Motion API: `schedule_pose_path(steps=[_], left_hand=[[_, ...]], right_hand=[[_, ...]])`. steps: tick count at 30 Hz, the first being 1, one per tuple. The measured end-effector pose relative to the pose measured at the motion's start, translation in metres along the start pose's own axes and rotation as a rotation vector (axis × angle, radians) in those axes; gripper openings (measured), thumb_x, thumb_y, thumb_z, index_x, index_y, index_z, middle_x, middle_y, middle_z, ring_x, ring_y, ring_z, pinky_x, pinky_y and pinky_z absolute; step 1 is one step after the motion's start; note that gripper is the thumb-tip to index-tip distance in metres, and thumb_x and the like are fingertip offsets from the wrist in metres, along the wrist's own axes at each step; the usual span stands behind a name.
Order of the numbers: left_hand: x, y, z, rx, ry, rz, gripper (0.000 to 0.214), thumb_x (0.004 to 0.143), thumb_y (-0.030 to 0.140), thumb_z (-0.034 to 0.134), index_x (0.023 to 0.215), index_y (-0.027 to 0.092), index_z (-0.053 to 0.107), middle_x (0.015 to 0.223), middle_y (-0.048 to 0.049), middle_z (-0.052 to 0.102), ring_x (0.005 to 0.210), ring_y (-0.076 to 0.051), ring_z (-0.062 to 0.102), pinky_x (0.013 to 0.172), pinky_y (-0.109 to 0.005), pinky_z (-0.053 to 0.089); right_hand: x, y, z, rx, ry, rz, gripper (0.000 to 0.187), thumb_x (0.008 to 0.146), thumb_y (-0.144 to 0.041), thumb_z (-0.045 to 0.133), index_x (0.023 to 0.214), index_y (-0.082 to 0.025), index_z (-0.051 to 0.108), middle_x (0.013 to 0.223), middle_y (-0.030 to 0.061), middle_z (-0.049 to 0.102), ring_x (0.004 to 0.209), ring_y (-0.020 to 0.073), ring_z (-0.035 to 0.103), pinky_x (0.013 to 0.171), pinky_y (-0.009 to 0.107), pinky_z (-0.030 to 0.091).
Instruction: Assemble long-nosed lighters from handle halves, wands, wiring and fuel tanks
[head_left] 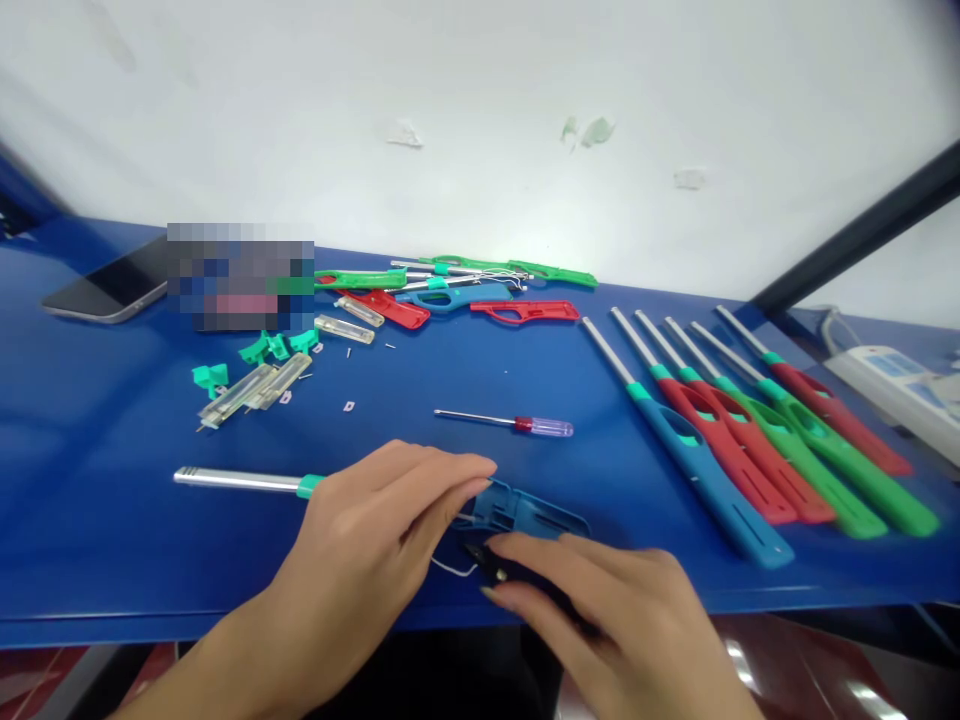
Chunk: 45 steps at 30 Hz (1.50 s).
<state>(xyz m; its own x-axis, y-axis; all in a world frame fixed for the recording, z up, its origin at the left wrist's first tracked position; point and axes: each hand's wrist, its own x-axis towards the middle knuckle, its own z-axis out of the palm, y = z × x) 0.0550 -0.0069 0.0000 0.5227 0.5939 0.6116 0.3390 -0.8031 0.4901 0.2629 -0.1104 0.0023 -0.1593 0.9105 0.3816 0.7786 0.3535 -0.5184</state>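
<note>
My left hand (382,530) is closed round a blue utility lighter body (499,508), whose inner side with its ribs faces up. Its silver metal tube (240,481) with a green collar sticks out to the left of the hand. From under the fingers a thin white wire (454,570) curves toward the front. My right hand (600,590) grips a black tool (517,575), its narrow tip close to the wire and the lighter body; whether it touches them I cannot tell. The palm hides most of the tool. Just beyond the hands lies a small screwdriver (544,427) with a purple handle.
Several whole lighters (712,480) lie in a row at the right. Open lighter shells (525,312), clear fuel tanks (281,382) and green triggers (210,377) are spread at the back and left. A phone (112,285) rests far left, a white power strip (900,385) far right.
</note>
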Motion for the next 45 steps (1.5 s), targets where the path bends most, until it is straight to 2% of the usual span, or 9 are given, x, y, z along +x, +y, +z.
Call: schedule_pose_path(steps=[6, 10, 15, 20, 27, 31, 34, 39, 45], left_hand=[[0.001, 0.001, -0.001, 0.000, 0.006, 0.004, 0.014, 0.112, 0.018, 0.063, 0.117, 0.022, 0.075, 0.105, 0.0065, 0.083, 0.089, -0.006, 0.075, 0.087, -0.013, 0.056], [0.000, 0.002, 0.000, -0.008, 0.009, -0.009, 0.014, 0.112, 0.018, 0.063, 0.117, 0.023, 0.075, 0.105, 0.0064, 0.083, 0.089, -0.007, 0.075, 0.087, -0.014, 0.057], [0.001, 0.003, 0.000, 0.000, -0.009, -0.001, 0.014, 0.115, 0.023, 0.060, 0.115, 0.023, 0.074, 0.103, 0.0067, 0.083, 0.089, -0.007, 0.076, 0.087, -0.016, 0.057], [0.006, 0.006, -0.002, -0.026, -0.042, 0.029, 0.015, 0.116, 0.022, 0.057, 0.115, 0.022, 0.072, 0.104, 0.0061, 0.084, 0.090, -0.007, 0.079, 0.088, -0.019, 0.056], [0.009, 0.008, -0.002, -0.071, -0.087, 0.055, 0.022, 0.119, 0.025, 0.051, 0.110, 0.022, 0.070, 0.103, 0.0054, 0.082, 0.088, -0.006, 0.077, 0.086, -0.019, 0.056], [0.007, 0.007, -0.001, -0.118, -0.122, 0.038, 0.019, 0.118, 0.022, 0.053, 0.109, 0.022, 0.070, 0.106, 0.0034, 0.080, 0.092, -0.007, 0.075, 0.088, -0.016, 0.058], [0.004, 0.008, -0.001, -0.148, -0.119, 0.015, 0.016, 0.114, 0.015, 0.057, 0.113, 0.023, 0.071, 0.109, 0.0020, 0.079, 0.095, -0.009, 0.076, 0.090, -0.018, 0.060], [0.001, 0.011, -0.002, -0.150, -0.091, 0.025, 0.025, 0.106, 0.004, 0.059, 0.119, 0.022, 0.071, 0.113, -0.0007, 0.080, 0.103, -0.014, 0.078, 0.092, -0.022, 0.064], [0.000, 0.011, -0.001, -0.090, -0.044, 0.075, 0.027, 0.107, 0.005, 0.062, 0.128, 0.021, 0.070, 0.115, -0.0009, 0.084, 0.101, -0.013, 0.080, 0.095, -0.025, 0.064]], right_hand=[[0.011, 0.001, 0.005, -0.106, 0.100, -0.106, 0.039, 0.118, -0.034, 0.050, 0.099, -0.022, 0.082, 0.089, -0.0017, 0.088, 0.062, 0.0130, 0.081, 0.056, 0.023, 0.058], [0.016, 0.000, 0.005, -0.101, 0.184, -0.102, 0.044, 0.119, -0.033, 0.047, 0.095, -0.021, 0.082, 0.087, -0.0021, 0.088, 0.065, 0.0118, 0.082, 0.057, 0.021, 0.058], [0.016, -0.001, 0.008, -0.014, 0.278, -0.043, 0.022, 0.113, -0.029, 0.063, 0.101, -0.020, 0.080, 0.090, -0.0055, 0.087, 0.072, 0.0069, 0.081, 0.075, 0.013, 0.060], [0.017, -0.001, 0.012, 0.032, 0.322, 0.015, 0.011, 0.108, -0.023, 0.071, 0.101, -0.023, 0.079, 0.089, -0.0082, 0.085, 0.071, 0.0050, 0.078, 0.078, 0.010, 0.058], [0.019, -0.001, 0.014, 0.038, 0.336, -0.006, 0.014, 0.109, -0.025, 0.069, 0.100, -0.021, 0.079, 0.087, -0.0066, 0.085, 0.069, 0.0062, 0.078, 0.075, 0.012, 0.059], [0.019, 0.000, 0.014, 0.034, 0.338, -0.012, 0.013, 0.109, -0.025, 0.069, 0.100, -0.021, 0.078, 0.086, -0.0065, 0.085, 0.067, 0.0068, 0.077, 0.071, 0.014, 0.059], [0.019, 0.000, 0.014, 0.044, 0.333, 0.001, 0.009, 0.106, -0.021, 0.073, 0.099, -0.022, 0.078, 0.085, -0.0069, 0.084, 0.063, 0.0071, 0.075, 0.068, 0.016, 0.059], [0.018, 0.000, 0.013, 0.052, 0.326, 0.010, 0.009, 0.102, -0.013, 0.076, 0.099, -0.021, 0.078, 0.085, -0.0060, 0.084, 0.062, 0.0079, 0.074, 0.066, 0.016, 0.060], [0.018, 0.000, 0.013, 0.063, 0.343, 0.025, 0.010, 0.101, -0.012, 0.075, 0.099, -0.020, 0.080, 0.081, -0.0050, 0.083, 0.063, 0.0088, 0.075, 0.066, 0.015, 0.062]])
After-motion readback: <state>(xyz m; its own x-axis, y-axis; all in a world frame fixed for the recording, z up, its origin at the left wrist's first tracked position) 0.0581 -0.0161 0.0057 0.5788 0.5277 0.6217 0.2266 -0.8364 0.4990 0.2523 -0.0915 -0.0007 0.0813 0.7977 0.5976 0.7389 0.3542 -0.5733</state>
